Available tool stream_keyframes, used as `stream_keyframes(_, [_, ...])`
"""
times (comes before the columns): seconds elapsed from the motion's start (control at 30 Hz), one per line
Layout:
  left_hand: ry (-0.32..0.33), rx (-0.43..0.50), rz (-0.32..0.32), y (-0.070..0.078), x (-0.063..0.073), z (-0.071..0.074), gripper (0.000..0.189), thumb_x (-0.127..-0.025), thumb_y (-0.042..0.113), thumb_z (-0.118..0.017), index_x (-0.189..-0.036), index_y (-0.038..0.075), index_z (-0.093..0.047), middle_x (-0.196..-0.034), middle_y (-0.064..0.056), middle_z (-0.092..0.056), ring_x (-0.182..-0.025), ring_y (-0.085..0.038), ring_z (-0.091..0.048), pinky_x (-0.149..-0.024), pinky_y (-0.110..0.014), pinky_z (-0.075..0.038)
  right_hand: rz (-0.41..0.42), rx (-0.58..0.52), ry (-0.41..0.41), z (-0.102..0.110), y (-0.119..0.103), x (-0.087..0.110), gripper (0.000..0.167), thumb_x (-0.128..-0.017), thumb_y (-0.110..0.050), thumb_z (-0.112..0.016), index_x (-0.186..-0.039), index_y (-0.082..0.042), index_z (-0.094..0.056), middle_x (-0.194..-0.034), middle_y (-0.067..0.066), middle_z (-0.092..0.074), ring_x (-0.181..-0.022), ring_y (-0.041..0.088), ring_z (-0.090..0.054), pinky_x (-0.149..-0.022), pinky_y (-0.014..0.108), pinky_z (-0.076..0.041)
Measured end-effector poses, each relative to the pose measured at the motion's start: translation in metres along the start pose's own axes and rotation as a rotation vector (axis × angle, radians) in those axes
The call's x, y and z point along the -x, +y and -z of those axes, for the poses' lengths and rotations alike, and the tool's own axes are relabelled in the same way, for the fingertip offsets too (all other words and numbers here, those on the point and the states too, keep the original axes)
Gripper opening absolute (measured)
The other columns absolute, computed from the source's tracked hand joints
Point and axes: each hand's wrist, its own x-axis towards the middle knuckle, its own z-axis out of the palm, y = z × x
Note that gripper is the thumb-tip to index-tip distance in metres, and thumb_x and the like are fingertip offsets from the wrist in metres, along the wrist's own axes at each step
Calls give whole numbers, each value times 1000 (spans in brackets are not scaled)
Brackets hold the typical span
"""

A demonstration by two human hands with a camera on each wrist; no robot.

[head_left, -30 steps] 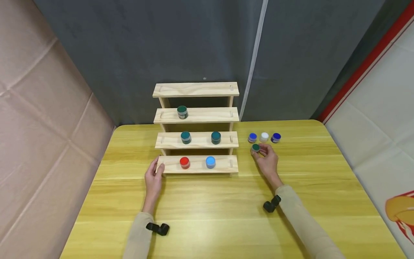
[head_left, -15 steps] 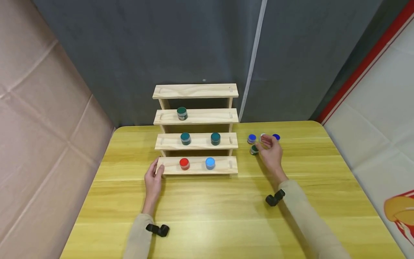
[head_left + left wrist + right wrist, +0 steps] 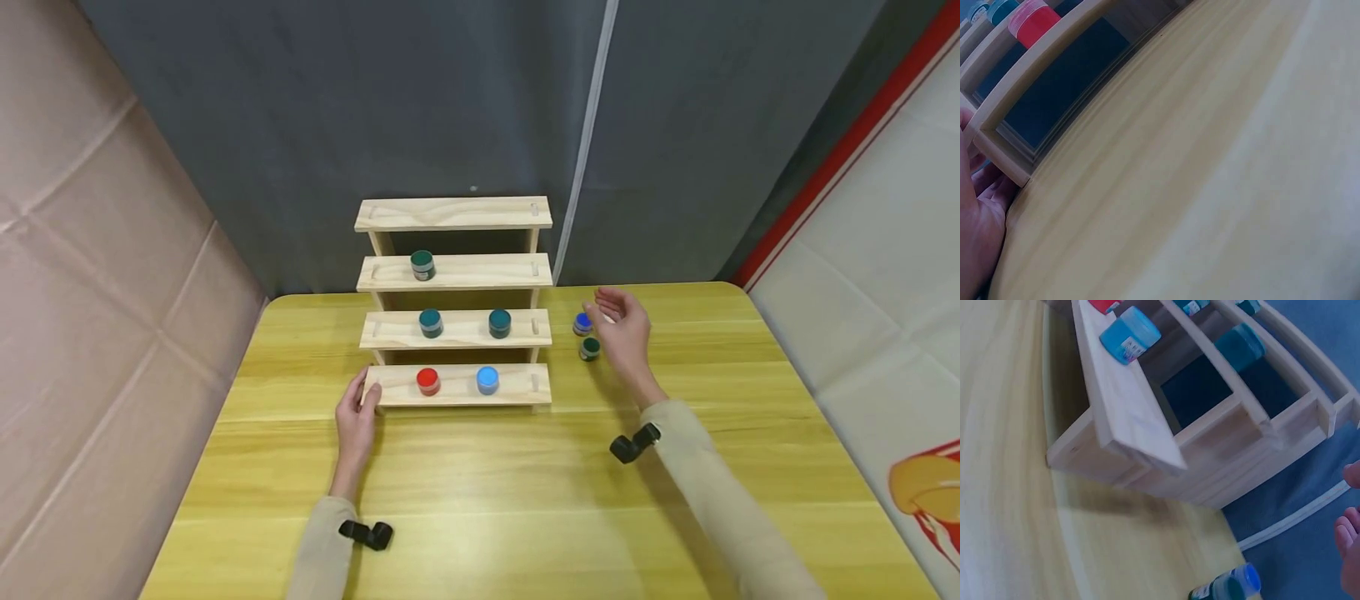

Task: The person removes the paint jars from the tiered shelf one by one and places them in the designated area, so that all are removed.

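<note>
My left hand (image 3: 356, 421) grips the left end of the lowest step of a wooden tiered shelf (image 3: 465, 397), thumb on top. In the left wrist view its fingers wrap the shelf's corner. My right hand (image 3: 624, 333) hovers over the right side of the table, fingers loosely bent, thumb apart from them in the right wrist view. Just left of it stand a dark green paint jar (image 3: 590, 350) and a blue-lidded jar (image 3: 582, 324). A bit of white shows between thumb and fingers; the other jars there are hidden behind the hand.
On the lowest step sit a red jar (image 3: 428, 382) and a light blue jar (image 3: 487, 381). Two teal jars (image 3: 431, 323) are one step up, and a green jar (image 3: 422, 265) above those. A dark grey curtain (image 3: 337, 125) hangs behind the yellow wooden table (image 3: 480, 500).
My right hand has let go of the dark green jar, leaving it in front of the blue-lidded one, and moved up and back over the other jars. My left hand has stayed on the shelf.
</note>
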Motion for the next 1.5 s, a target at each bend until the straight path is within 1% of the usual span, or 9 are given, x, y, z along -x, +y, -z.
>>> stream_keyframes(0.07, [-2,-14,1,0,-1,0,47,-103,10,-56,-147,-5,-48,-154,-22,-46,-134,-18,-55,-95,-3,-43,19,-15,-15,-2,-10,1,41,-93,2,-68,-128,18,-54,-130,35,-60,-116,35,-61,-109,48,-48])
stream_keyframes(0.13, [-7,-15,0,-2,-2,1,48,-103,10,-56,-147,-6,-47,-155,-22,-44,-147,-27,-40,-97,-2,-40,33,-34,-24,-4,-18,1,41,-93,2,-67,-128,19,-53,-131,36,-58,-120,40,-60,-110,50,-46])
stream_keyframes(0.23, [-12,2,-5,-11,-6,2,48,-103,10,-57,-147,-6,-46,-156,-22,-43,-149,-34,-35,-100,-2,-39,54,-53,-31,-9,-25,-2,41,-93,3,-67,-129,19,-53,-131,37,-57,-124,46,-57,-110,52,-45])
stream_keyframes(0.43, [3,6,-8,-34,-13,2,48,-104,15,-57,-149,2,-48,-157,-15,-45,-149,-27,-37,-109,-8,-36,85,-75,-38,-19,-38,-4,41,-94,2,-68,-128,19,-53,-129,36,-58,-122,47,-57,-110,52,-46])
stream_keyframes(0.8, [19,8,-15,-37,-13,2,47,-104,17,-58,-149,5,-49,-156,-15,-46,-147,-24,-40,-106,-7,-38,131,-126,-63,-51,-50,-13,38,-93,3,-68,-126,18,-56,-126,36,-60,-119,46,-60,-105,44,-51])
stream_keyframes(0.97, [13,36,2,-31,-14,2,47,-103,12,-57,-148,1,-48,-154,-17,-47,-117,-5,-62,-96,-5,-44,176,-137,-80,-70,-38,-22,39,-93,-1,-71,-126,15,-58,-125,34,-62,-118,45,-61,-105,48,-50])
stream_keyframes(1.07, [4,46,-12,-19,-9,1,47,-102,8,-56,-147,-5,-47,-151,-23,-49,-85,3,-62,-86,-6,-48,184,-132,-92,-79,-39,-23,38,-92,-4,-73,-124,11,-60,-123,30,-64,-116,41,-63,-104,44,-52])
stream_keyframes(1.17, [-6,46,-23,-7,-4,1,47,-102,7,-56,-146,-8,-47,-149,-26,-50,-70,1,-59,-79,-8,-50,194,-116,-109,-87,-41,-23,38,-92,-6,-73,-124,9,-61,-123,25,-66,-115,37,-64,-103,39,-54])
stream_keyframes(1.5, [-11,53,-16,0,0,-1,48,-102,8,-57,-146,-8,-47,-147,-27,-51,-65,-4,-58,-70,-11,-50,190,-36,-192,-117,-55,-23,39,-93,-11,-73,-126,6,-61,-124,20,-67,-115,30,-65,-104,34,-53])
